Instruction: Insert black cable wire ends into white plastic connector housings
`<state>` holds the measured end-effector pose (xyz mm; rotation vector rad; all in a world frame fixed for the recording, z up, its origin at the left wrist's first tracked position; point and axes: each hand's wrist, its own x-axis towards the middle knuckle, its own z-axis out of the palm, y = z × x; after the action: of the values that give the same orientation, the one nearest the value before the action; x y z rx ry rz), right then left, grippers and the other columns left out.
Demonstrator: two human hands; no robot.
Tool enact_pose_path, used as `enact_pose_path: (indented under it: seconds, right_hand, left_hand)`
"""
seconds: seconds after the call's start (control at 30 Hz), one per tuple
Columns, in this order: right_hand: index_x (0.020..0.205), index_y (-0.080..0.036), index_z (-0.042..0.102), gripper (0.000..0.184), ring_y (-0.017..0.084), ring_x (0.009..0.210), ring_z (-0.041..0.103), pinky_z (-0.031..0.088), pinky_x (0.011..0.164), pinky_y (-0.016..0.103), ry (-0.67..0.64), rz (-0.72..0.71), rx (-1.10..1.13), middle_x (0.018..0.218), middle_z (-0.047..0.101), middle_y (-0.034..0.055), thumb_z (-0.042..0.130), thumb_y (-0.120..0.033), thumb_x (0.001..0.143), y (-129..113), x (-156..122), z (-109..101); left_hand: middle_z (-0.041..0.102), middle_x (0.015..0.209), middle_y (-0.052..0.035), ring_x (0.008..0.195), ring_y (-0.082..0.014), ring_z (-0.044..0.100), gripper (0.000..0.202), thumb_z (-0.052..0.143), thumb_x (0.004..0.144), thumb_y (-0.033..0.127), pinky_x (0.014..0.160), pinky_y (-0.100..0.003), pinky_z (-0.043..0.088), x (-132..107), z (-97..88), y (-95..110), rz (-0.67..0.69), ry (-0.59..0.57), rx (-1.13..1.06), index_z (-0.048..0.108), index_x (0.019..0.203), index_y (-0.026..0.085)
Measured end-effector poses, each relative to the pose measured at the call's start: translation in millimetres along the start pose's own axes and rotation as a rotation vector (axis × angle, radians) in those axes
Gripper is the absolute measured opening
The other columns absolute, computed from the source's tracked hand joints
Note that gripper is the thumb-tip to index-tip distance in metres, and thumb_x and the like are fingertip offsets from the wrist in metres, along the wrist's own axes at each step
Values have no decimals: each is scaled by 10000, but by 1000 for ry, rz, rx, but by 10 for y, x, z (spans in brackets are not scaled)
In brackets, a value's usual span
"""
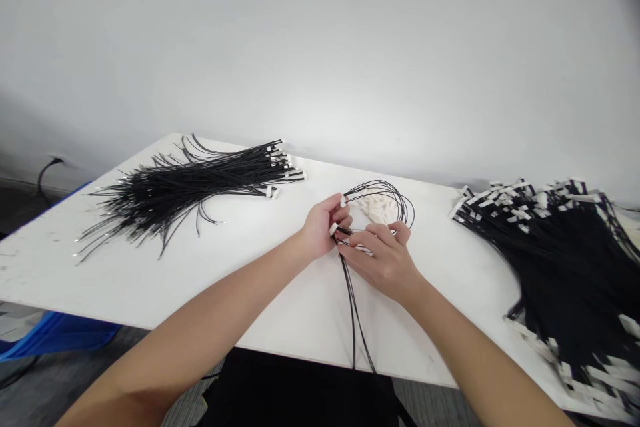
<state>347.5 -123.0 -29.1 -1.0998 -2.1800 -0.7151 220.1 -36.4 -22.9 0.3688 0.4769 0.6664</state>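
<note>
My left hand point(323, 227) is closed around thin black wires near a small white connector point(333, 229). A second white piece point(343, 201) shows at its fingertips. From both hands the black wires point(400, 195) rise in a loose loop, and a few wire ends hang down over the table's front edge. My right hand point(384, 257) has its fingers bent around the same wires, just right of the connector. Behind the loop lies a small pile of white connector pieces point(379, 207), partly covered by the wires and my right fingers.
On the white table point(165, 280) to the left lies a bundle of black wires point(195, 177) with white connectors at one end. A larger heap of black wires point(570, 273) with white ends covers the right side. Below the table at left is a blue bin point(65, 332).
</note>
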Motion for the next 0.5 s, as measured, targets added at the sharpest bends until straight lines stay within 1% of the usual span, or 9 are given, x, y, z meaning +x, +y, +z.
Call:
enact_pose_path:
  seconds: [0.13,0.33,0.5]
  right_hand:
    - [805,-268,580,164,98,795,491,224,792,343,-7,-8,-15,780,601,-56,614,-113,761,13,-19,19]
    - [826,-284,578,188,88,783,485,217,802,340,20,-26,-21,766,598,-67,611,-111,762,34,-26,25]
    - [804,-278,572,167,79,768,489,219,834,341,37,-82,-61,733,591,-78,603,-117,774,59,20,-4]
  left_hand:
    - [149,526,64,398,-55,213,290,568,753,286,326,-155,143,0,2,2,-4,4,-6,323,642,177]
    - [151,521,63,396,-57,214,312,563,755,282,323,-154,153,-4,22,0,-11,19,1,298,624,180]
    - [145,522,61,394,-57,205,284,530,778,289,318,-151,142,-12,30,-3,-25,20,2,318,629,175]
